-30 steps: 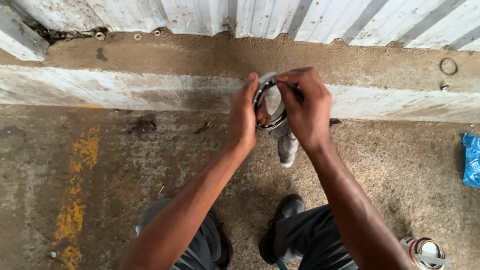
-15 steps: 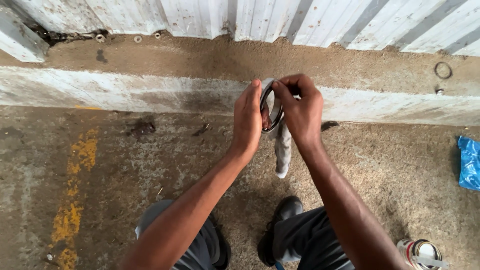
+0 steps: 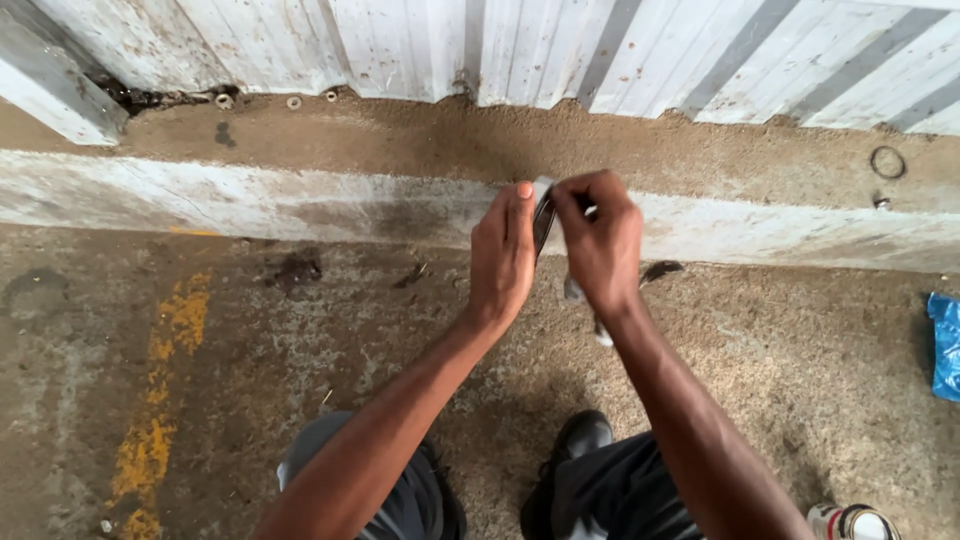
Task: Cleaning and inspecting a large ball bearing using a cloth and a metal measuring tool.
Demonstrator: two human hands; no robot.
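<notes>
My left hand (image 3: 502,252) and my right hand (image 3: 600,240) are raised together in front of me, both gripping a dark ring-shaped part (image 3: 543,220) that now shows edge-on between them. A pale cloth (image 3: 574,292) hangs from under my right hand, mostly hidden by the palm and wrist. The ring's face is turned away, so only its thin rim shows. Both arms reach forward over the concrete floor (image 3: 300,350).
A raised concrete kerb (image 3: 250,200) runs across ahead, with a white corrugated metal wall (image 3: 450,50) behind it. A loose ring (image 3: 886,161) and small washers (image 3: 293,101) lie on the ledge. Blue plastic (image 3: 945,345) lies at right, a can (image 3: 850,523) by my knee, my shoe (image 3: 575,440) below.
The ring has been turned from face-on to edge-on between my hands. Both hands have shifted slightly right and stayed closed on it, and the cloth is now more hidden.
</notes>
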